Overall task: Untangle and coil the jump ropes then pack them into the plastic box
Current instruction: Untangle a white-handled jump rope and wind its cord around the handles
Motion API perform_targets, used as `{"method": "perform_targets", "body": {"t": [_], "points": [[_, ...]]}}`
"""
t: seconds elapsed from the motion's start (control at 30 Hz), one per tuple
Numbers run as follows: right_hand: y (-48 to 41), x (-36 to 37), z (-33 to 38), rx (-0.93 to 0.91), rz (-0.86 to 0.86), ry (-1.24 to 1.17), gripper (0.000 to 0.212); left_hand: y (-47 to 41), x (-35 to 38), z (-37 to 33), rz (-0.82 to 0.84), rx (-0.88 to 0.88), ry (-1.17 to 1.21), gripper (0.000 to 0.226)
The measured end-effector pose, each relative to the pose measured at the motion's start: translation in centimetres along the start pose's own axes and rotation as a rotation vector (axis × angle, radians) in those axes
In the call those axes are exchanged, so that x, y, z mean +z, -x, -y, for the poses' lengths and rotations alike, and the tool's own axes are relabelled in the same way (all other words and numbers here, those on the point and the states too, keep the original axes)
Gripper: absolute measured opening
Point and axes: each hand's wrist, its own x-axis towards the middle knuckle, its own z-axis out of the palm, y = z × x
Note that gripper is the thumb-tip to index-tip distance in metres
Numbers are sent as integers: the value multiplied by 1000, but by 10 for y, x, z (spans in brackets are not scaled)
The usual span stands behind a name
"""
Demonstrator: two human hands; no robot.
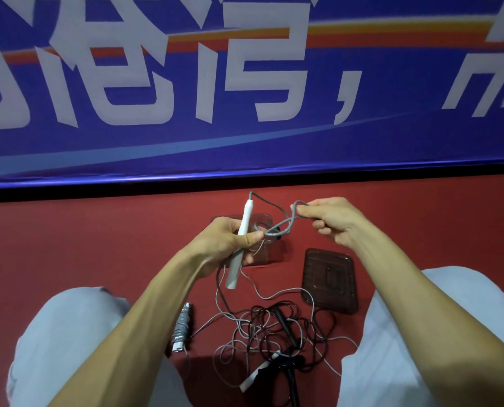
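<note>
My left hand grips a white jump-rope handle, held upright above the red floor, with a loop of grey cord pinched under its thumb. My right hand pinches a bend of the same grey cord, which twists between the two hands. The cord trails down into a tangled pile of grey and black ropes between my knees, with a black handle and a second white handle in it. A clear plastic box stands behind my left hand, mostly hidden by it.
The box's brownish clear lid lies flat to the right of the box. A coiled grey rope bundle lies by my left knee. My legs in pale trousers flank the pile. A blue banner wall rises just beyond the red floor.
</note>
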Motion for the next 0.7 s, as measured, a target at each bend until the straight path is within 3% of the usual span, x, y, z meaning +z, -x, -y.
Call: {"method": "perform_targets", "body": {"t": [0.17, 0.27, 0.4, 0.5, 0.57, 0.7], "points": [[4, -7, 4, 110, 171, -236, 10, -7, -11, 8, -199, -63, -40, 20], [2, -6, 3, 58, 92, -272, 12, -10, -11, 13, -242, -59, -91, 21], [-5, -2, 1, 65, -55, -723, 15, -8, -6, 8, -181, -32, -87, 16], [-6, 1, 0, 80, -70, -947, 18, -6, -3, 4, -138, 16, -117, 13], [-6, 3, -2, 73, -45, -949, 19, -4, 0, 1, -134, 39, -88, 13], [-6, 7, -6, 18, 6, -666, 27, -1, 1, -3, -181, 76, 16, 4]]}}
